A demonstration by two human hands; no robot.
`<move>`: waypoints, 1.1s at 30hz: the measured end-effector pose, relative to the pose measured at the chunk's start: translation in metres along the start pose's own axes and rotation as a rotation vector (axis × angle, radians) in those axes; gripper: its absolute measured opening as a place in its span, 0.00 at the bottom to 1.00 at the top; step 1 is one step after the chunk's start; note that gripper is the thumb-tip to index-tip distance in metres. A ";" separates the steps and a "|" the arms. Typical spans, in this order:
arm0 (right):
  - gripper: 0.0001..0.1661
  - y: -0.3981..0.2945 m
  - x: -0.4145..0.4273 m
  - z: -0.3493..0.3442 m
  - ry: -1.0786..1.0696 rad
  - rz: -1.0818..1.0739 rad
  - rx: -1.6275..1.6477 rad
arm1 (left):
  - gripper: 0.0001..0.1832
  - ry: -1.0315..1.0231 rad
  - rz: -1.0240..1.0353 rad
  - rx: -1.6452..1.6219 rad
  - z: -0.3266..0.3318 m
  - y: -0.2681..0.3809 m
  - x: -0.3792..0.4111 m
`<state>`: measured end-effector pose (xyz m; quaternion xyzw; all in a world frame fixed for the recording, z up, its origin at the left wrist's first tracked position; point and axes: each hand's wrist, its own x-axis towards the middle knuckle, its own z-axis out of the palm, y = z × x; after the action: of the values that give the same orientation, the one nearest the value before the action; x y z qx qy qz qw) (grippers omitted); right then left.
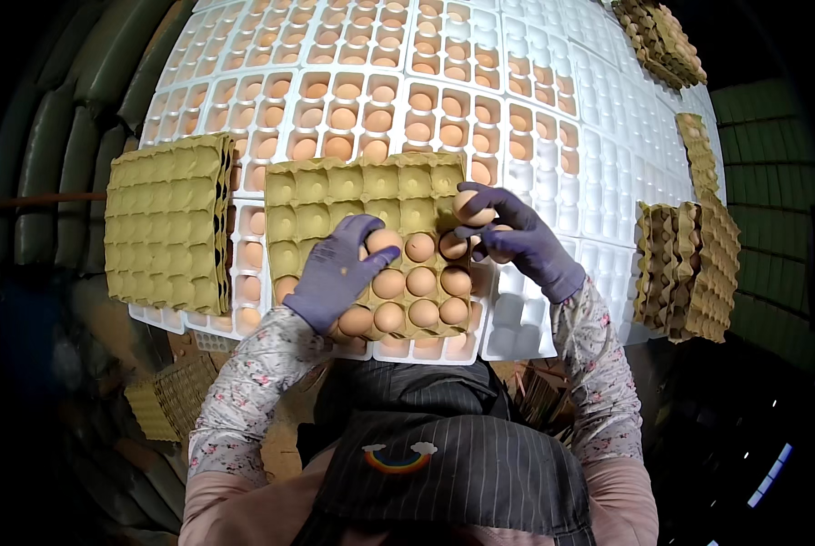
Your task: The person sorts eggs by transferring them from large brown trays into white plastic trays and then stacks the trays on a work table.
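Note:
Both hands wear purple gloves. My left hand (pixel 345 263) lies over the pulp egg tray (pixel 312 183), with thumb and fingers around a brown egg (pixel 383 241). At the tray's right edge, my right hand (pixel 506 228) holds a brown egg (pixel 474 209) between its fingers, and another egg (pixel 500 243) shows below it in the same hand. Brown eggs (pixel 421 281) fill much of the tray's near right part, while its far rows show bare cups. Under the pulp tray are white foam trays (pixel 402 102), many of their cups holding eggs.
A stack of pulp trays (pixel 165 225) stands at the left on the foam trays. Foam trays without eggs (pixel 605 164) lie to the right. Filled pulp trays (pixel 687 269) are stacked at the right edge, with another stack (pixel 661 44) at the far right.

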<state>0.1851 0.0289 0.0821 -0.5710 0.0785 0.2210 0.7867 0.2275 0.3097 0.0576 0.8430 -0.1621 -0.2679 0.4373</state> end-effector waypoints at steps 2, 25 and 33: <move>0.20 0.014 -0.003 0.011 0.102 -0.157 -0.860 | 0.15 -0.092 -0.145 -0.397 -0.011 0.018 0.001; 0.27 0.016 -0.066 -0.158 0.882 -0.221 -1.065 | 0.21 0.098 0.282 0.657 0.148 0.137 0.164; 0.19 0.022 -0.020 -0.191 0.429 -0.335 -1.298 | 0.20 0.148 0.193 0.698 0.180 0.118 0.153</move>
<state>0.1821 -0.1491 0.0062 -0.9605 -0.0049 -0.0182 0.2775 0.2389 0.0481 0.0224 0.9393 -0.2907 -0.0923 0.1571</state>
